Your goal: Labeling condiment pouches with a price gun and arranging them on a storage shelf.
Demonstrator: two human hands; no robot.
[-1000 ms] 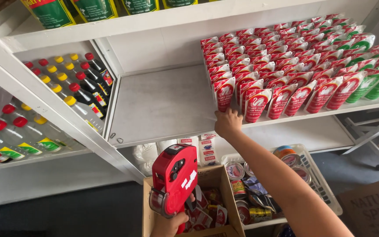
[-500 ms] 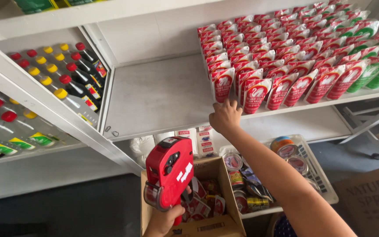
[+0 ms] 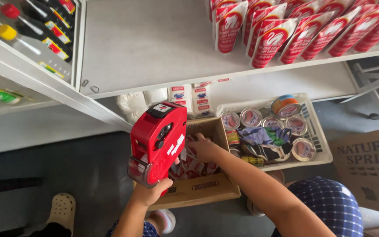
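White shelving [image 3: 154,52] fills the upper part of the view, with a grey floor [image 3: 84,175] seen below it. On the upper shelf, a row of red-and-white pouches [image 3: 281,37] is stood upright at the right, while dark bottles with red and yellow caps [image 3: 27,30] are laid in the compartment at the left. Beneath the shelf, a white plastic basket [image 3: 319,142] is seen holding round tins and crumpled wrappers.

A red price-label gun [image 3: 158,142] is gripped by its handle in the left hand [image 3: 151,192], fingers closed around it, and is held above the left side of an open cardboard box [image 3: 198,186] on the floor. The right hand [image 3: 205,148] is lowered into this box, just beside the gun, and is laid on the red-and-white packets [image 3: 194,166] inside; whether one of them is grasped cannot be told, since the fingers are partly hidden. A blue checked garment [image 3: 330,206] is seen at the lower right, and a pale clog [image 3: 61,210] at the lower left.
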